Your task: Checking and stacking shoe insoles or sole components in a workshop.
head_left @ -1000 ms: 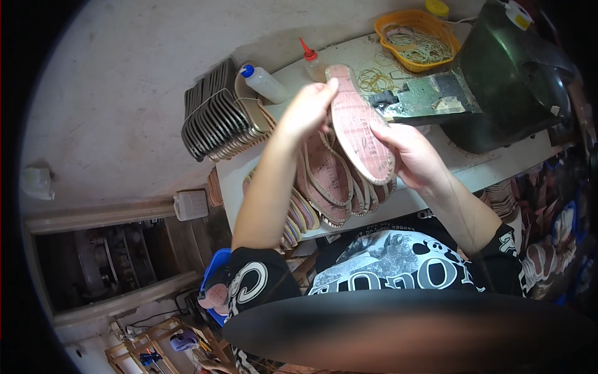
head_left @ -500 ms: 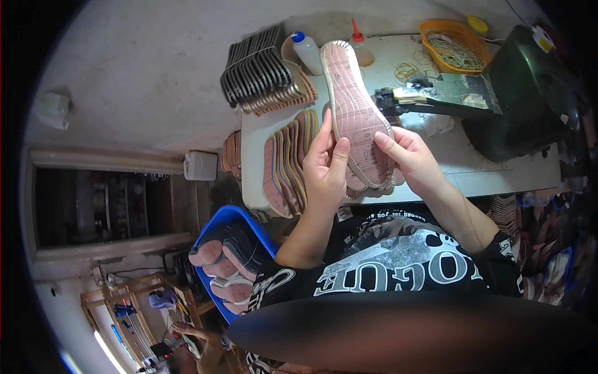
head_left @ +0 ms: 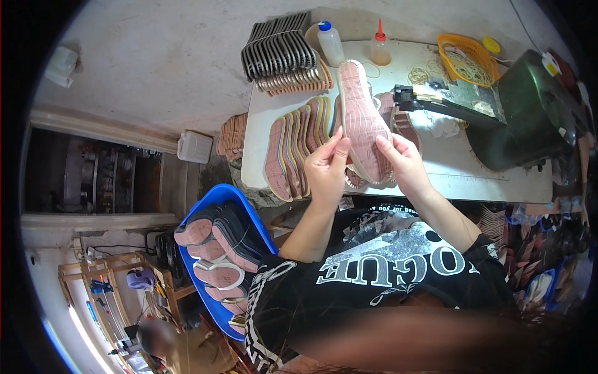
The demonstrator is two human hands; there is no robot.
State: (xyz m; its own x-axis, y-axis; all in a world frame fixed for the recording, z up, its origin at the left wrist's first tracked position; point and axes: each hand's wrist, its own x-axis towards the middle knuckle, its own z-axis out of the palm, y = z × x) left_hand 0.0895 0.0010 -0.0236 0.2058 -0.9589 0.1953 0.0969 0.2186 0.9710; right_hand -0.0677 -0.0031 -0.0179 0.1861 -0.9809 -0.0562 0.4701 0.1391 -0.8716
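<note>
Between my two hands I hold a pink shoe insole (head_left: 361,118) with a pale edging, its narrow end pointing away from me. My left hand (head_left: 327,163) pinches the left edge between thumb and fingers. On the opposite edge, my right hand (head_left: 406,163) grips with the thumb on the face and the fingers behind. Other insoles lie on the table under the held one, partly hidden by it. To the left, a fanned row of insoles (head_left: 293,149) with coloured edges rests on the white table (head_left: 255,134).
Banded dark insoles (head_left: 277,53) are stacked at the back left, near a blue-capped bottle (head_left: 330,43) and a red-tipped bottle (head_left: 380,47). A dark machine arm (head_left: 451,106) reaches in from the right, below an orange basket (head_left: 467,59). A blue tub (head_left: 255,221) holds more insoles.
The view has shifted, so the table things sit farther right. The insole stays in both hands, and my left fingers have drawn into a tighter pinch at its edge.
</note>
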